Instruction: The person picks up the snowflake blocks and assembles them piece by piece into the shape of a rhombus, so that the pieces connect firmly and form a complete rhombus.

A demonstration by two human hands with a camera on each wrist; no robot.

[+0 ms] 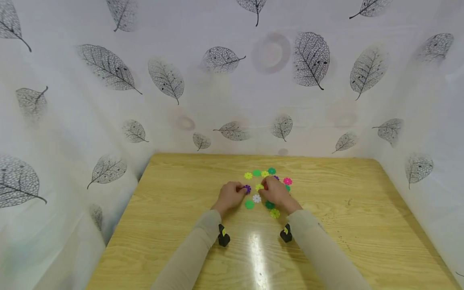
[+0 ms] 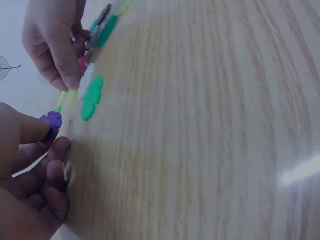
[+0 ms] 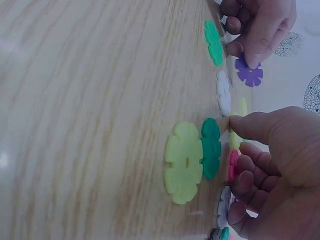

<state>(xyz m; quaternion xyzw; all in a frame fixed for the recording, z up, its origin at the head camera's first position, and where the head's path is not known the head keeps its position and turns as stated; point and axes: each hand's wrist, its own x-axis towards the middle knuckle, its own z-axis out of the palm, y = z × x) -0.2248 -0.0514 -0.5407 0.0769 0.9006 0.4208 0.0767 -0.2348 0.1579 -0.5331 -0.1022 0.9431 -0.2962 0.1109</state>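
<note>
My left hand (image 1: 230, 196) pinches a purple flower-shaped plastic disc (image 1: 248, 189) between thumb and index finger; the disc (image 3: 249, 74) is tilted up in the right wrist view. To its right, the thumb and index finger of my right hand (image 1: 276, 191) pinch a yellow flower-shaped disc (image 1: 259, 187) at the tabletop. A red disc (image 3: 233, 165) shows beside the right fingers, partly hidden by them. Nearer to me lie a white disc (image 1: 256, 198), a light green disc (image 1: 249, 204), a dark green disc (image 3: 211, 148) and a yellow-green disc (image 3: 183, 163).
Beyond the hands lie several more discs, among them a yellow one (image 1: 248, 175), a light green one (image 1: 257, 173), a teal one (image 1: 272, 171) and a pink one (image 1: 287, 181). The wooden table (image 1: 174, 189) meets a leaf-printed curtain (image 1: 232, 96) at its back and sides.
</note>
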